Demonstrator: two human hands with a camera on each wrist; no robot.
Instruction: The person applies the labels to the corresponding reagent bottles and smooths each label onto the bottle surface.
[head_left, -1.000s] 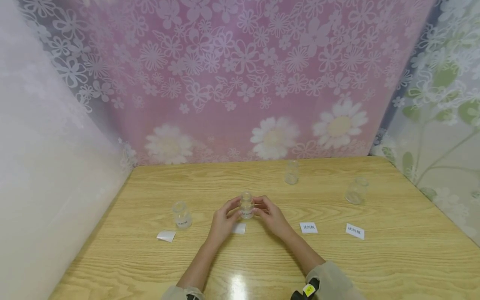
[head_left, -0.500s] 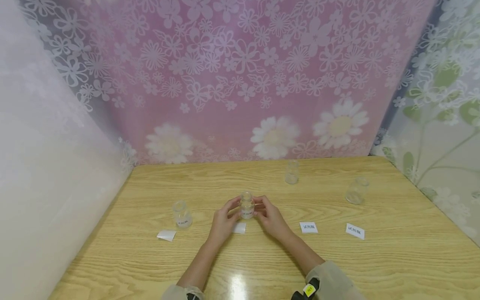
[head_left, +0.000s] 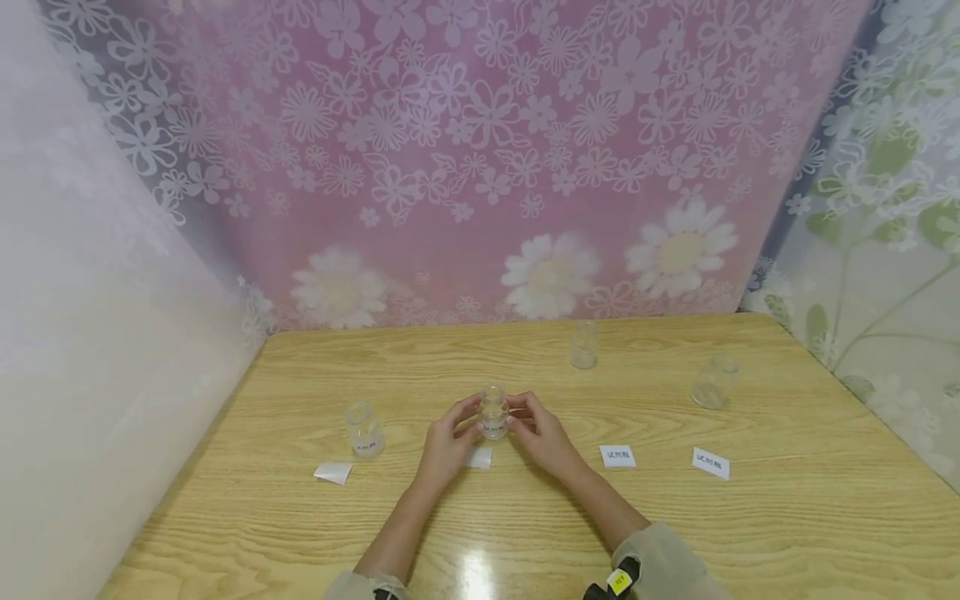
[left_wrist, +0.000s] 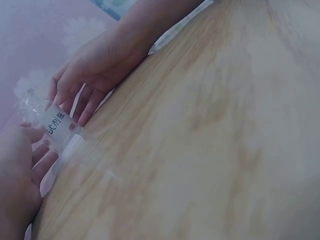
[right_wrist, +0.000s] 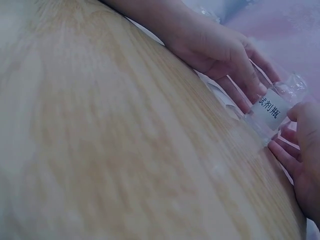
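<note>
One paper slip [head_left: 481, 457] is partly hidden by the bottle-holding [head_left: 494, 412] left hand [head_left: 448, 435].

four glass bottles [head_left: 494, 408] — two bearing labels [left_wrist: 57, 121], two loose printed labels [head_left: 617, 456], two white papers [head_left: 333, 472] — one table [head_left: 285, 533]

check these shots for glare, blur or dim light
Head: bright glare spot on the table near the picture's bottom edge; left wrist: dim, with the table smeared and soft; right wrist: table blurred too, though the label is legible.
</note>
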